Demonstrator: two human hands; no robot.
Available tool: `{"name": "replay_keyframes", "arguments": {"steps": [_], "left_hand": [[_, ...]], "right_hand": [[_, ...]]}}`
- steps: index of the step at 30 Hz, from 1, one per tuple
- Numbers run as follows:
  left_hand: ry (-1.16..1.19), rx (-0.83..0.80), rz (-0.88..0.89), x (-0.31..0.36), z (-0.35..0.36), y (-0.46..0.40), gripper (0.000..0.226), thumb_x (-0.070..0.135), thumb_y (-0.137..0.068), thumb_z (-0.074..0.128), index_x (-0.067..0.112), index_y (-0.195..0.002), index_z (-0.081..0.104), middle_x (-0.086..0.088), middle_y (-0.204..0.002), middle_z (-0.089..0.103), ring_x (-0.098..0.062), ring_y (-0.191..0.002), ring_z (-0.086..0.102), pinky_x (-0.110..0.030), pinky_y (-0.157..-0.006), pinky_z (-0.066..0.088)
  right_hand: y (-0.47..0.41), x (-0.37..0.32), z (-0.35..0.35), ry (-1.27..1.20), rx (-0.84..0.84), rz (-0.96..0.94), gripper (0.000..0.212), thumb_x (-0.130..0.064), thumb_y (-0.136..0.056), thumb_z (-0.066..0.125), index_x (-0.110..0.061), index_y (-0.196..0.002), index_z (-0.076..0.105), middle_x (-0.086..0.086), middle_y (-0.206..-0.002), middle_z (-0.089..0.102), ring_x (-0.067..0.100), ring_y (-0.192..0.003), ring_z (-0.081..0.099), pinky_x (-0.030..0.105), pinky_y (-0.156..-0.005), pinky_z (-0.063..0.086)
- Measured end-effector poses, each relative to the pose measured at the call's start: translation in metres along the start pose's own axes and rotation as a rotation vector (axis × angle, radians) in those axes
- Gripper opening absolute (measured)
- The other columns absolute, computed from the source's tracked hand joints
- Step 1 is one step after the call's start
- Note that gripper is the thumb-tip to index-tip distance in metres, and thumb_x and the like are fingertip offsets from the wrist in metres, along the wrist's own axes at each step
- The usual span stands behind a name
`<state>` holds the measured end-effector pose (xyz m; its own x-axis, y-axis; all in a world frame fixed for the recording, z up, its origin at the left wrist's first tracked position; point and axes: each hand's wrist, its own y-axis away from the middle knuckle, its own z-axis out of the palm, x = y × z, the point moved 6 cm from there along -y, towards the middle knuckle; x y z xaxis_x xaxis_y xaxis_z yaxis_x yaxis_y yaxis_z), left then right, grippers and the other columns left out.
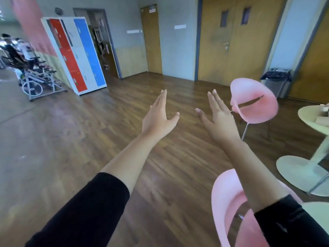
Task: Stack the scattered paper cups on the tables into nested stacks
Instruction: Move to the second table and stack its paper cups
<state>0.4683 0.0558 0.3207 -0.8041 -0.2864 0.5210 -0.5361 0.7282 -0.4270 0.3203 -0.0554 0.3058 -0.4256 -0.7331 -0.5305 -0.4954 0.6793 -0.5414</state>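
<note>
Both arms extend forward over the wooden floor (124,107). The left hand (158,116) is released, fingers straight, holding nothing. The right hand (219,118) is likewise flat and empty (thumbs of both point inward). A pink chair (254,104) stands just beyond the right hand; a second pink chair (226,202) sits beneath the right forearm. At the right edge a round pale table (309,118) bears blurred pale items, possibly paper cups (323,111); this cannot be confirmed. Coloured lockers (76,54) stand at left.
</note>
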Motion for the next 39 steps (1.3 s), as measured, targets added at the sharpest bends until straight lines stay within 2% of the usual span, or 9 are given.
{"name": "replay_keyframes", "arguments": {"steps": [4,13,18,23,26,29,32,36,39], "left_hand": [[-0.015,-0.015,0.03,-0.012,0.014,-0.039,0.077,0.045,-0.093,0.055,0.031,-0.154,0.011,0.014,-0.161,0.014,-0.014,-0.147,0.023,-0.04,-0.104,0.046],[-0.033,-0.09,0.058,-0.039,0.08,-0.167,0.078,0.046,-0.093,0.054,0.033,-0.154,0.006,0.012,-0.162,0.013,-0.031,-0.15,0.01,-0.048,-0.101,0.048],[-0.049,-0.114,0.134,-0.038,0.124,-0.263,0.075,0.041,-0.095,0.053,0.031,-0.154,0.007,0.012,-0.162,0.01,-0.022,-0.151,0.006,-0.045,-0.107,0.044],[-0.092,-0.146,0.252,-0.021,0.173,-0.34,0.071,0.039,-0.097,0.05,0.026,-0.155,0.011,0.009,-0.163,0.011,-0.018,-0.15,0.006,-0.043,-0.118,0.029],[-0.071,-0.179,0.297,-0.009,0.211,-0.377,0.07,0.04,-0.097,0.05,0.025,-0.154,0.014,0.006,-0.162,0.014,-0.018,-0.15,0.007,-0.044,-0.121,0.023],[-0.049,-0.183,0.398,0.007,0.255,-0.411,0.068,0.04,-0.096,0.049,0.022,-0.154,0.019,0.004,-0.162,0.019,-0.014,-0.15,0.012,-0.044,-0.123,0.015],[0.013,-0.208,0.451,0.027,0.302,-0.444,0.065,0.039,-0.096,0.049,0.02,-0.152,0.023,0.003,-0.161,0.022,-0.015,-0.15,0.015,-0.045,-0.123,0.016],[0.081,-0.263,0.529,0.06,0.362,-0.484,0.065,0.038,-0.095,0.051,0.019,-0.152,0.024,0.002,-0.16,0.025,-0.017,-0.149,0.018,-0.046,-0.122,0.016],[0.125,-0.31,0.615,0.092,0.402,-0.517,0.067,0.036,-0.094,0.052,0.019,-0.152,0.023,0.001,-0.159,0.027,-0.019,-0.148,0.021,-0.045,-0.121,0.017]], "right_hand": [[-0.03,0.009,0.014,0.11,0.02,0.023,0.064,-0.047,-0.095,0.044,-0.019,-0.149,0.022,-0.002,-0.159,0.01,0.027,-0.144,0.016,0.05,-0.116,0.016],[-0.136,0.072,0.064,0.269,0.077,0.108,0.065,-0.047,-0.096,0.041,-0.019,-0.15,0.018,-0.002,-0.159,0.011,0.029,-0.143,0.017,0.052,-0.113,0.018],[-0.22,0.13,0.083,0.291,0.142,0.154,0.064,-0.048,-0.095,0.041,-0.02,-0.149,0.02,-0.002,-0.159,0.012,0.03,-0.142,0.02,0.055,-0.11,0.024],[-0.286,0.186,0.088,0.331,0.164,0.239,0.062,-0.047,-0.096,0.037,-0.019,-0.148,0.018,0.001,-0.159,0.012,0.033,-0.142,0.02,0.057,-0.112,0.022],[-0.307,0.216,0.086,0.379,0.197,0.296,0.06,-0.045,-0.095,0.038,-0.018,-0.146,0.021,0.003,-0.158,0.016,0.035,-0.14,0.024,0.058,-0.109,0.027],[-0.318,0.246,0.085,0.431,0.204,0.362,0.06,-0.042,-0.096,0.039,-0.019,-0.148,0.02,0.002,-0.158,0.015,0.035,-0.142,0.019,0.057,-0.111,0.024],[-0.329,0.281,0.081,0.467,0.216,0.454,0.059,-0.038,-0.097,0.041,-0.019,-0.149,0.021,0.002,-0.159,0.014,0.033,-0.143,0.015,0.054,-0.114,0.019],[-0.35,0.331,0.067,0.551,0.307,0.521,0.056,-0.038,-0.095,0.046,-0.018,-0.145,0.03,0.006,-0.156,0.022,0.034,-0.14,0.024,0.054,-0.109,0.026],[-0.371,0.372,0.055,0.595,0.352,0.597,0.057,-0.041,-0.096,0.043,-0.021,-0.147,0.028,0.002,-0.157,0.02,0.032,-0.14,0.023,0.053,-0.11,0.025]]}}
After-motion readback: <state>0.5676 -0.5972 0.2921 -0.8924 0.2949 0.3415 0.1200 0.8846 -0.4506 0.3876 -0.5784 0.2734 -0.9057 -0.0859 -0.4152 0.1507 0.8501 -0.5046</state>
